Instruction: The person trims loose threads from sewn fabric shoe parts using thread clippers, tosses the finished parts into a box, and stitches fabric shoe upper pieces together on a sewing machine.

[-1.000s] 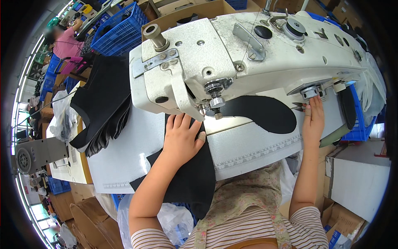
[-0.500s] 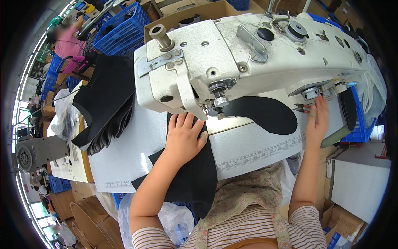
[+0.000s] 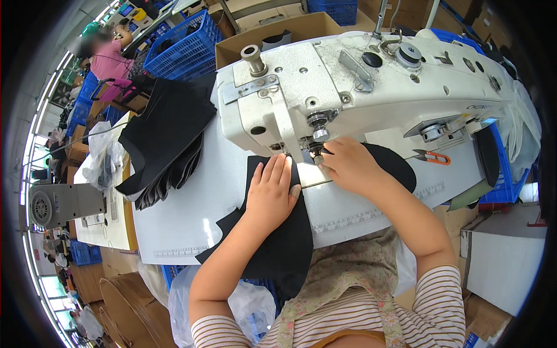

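Under the head of a white sewing machine point(image 3: 313, 75), my left hand point(image 3: 270, 194) lies flat with fingers stretched forward on a black fabric piece point(image 3: 281, 249). That piece hangs over the table's near edge. My right hand point(image 3: 354, 168) is beside the needle area, its fingers bent together in a pinch; what they hold is hidden. Beneath and beyond the right hand lies a rounded black piece point(image 3: 394, 162), partly covered by it. Orange-handled thread snips point(image 3: 435, 157) rest on the table to the right, below the machine's arm.
A stack of black cut pieces point(image 3: 168, 130) lies on the table's left. A printed ruler strip point(image 3: 371, 211) runs along the near edge. Behind the machine stand a cardboard box point(image 3: 316, 26) and blue crates point(image 3: 183, 49). A person in pink point(image 3: 110, 61) sits far left.
My right hand has moved left from the handwheel-side dial near the snips to the needle area, uncovering the snips. The left hand stays on the fabric. The whole view has shifted slightly.
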A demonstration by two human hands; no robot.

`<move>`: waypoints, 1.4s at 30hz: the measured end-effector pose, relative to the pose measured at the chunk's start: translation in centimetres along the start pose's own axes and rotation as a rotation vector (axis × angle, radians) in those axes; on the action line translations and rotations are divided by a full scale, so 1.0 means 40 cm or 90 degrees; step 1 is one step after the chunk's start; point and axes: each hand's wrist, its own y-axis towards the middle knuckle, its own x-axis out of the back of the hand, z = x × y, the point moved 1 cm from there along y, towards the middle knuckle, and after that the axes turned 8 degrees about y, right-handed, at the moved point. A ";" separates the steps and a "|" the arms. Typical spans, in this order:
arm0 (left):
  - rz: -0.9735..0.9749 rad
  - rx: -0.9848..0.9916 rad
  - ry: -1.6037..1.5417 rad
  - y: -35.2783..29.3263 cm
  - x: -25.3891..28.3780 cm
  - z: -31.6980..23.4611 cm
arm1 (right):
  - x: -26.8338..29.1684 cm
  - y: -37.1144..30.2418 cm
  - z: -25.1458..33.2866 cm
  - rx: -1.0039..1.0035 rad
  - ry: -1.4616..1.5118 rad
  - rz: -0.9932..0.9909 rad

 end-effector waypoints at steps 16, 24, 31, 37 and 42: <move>0.006 0.031 0.025 0.007 -0.002 -0.016 | -0.018 -0.005 0.023 0.013 -0.031 -0.056; 0.061 0.060 0.056 -0.010 0.008 -0.047 | -0.029 -0.029 0.054 0.004 -0.004 -0.077; 0.121 0.031 0.035 -0.028 0.038 -0.035 | -0.033 -0.046 0.080 0.019 0.025 -0.076; 0.119 -0.005 -0.004 -0.039 0.053 -0.027 | -0.037 -0.051 0.093 0.026 0.042 -0.071; 0.104 -0.020 -0.036 -0.033 0.054 -0.015 | -0.041 -0.048 0.092 0.029 0.088 -0.067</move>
